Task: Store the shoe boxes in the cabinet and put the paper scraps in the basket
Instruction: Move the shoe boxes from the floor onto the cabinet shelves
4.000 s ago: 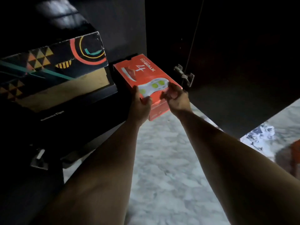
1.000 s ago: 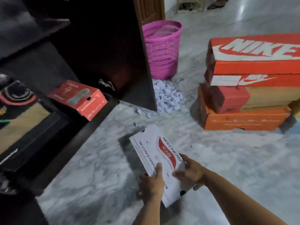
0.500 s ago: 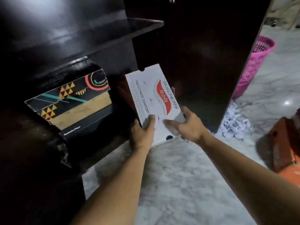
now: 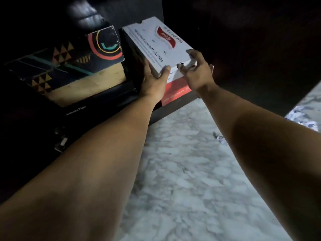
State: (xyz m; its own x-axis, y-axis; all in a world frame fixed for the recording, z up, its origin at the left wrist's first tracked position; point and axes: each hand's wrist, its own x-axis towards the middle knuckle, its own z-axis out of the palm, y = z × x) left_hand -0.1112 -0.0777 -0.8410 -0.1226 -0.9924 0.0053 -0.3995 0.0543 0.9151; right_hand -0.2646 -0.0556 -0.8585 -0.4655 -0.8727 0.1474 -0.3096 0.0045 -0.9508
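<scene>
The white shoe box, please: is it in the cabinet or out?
Mostly in: the white shoe box lies atop the red box inside the cabinet, its near end gripped by both hands.

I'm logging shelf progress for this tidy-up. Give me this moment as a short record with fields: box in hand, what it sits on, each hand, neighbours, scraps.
box in hand: white shoe box
sits on: red shoe box, in the cabinet
left hand: grips the white box's near left corner
right hand: fingers curled at its near right corner, contact unclear
neighbour: patterned box to the left
paper scraps: on the floor, right edge
</scene>
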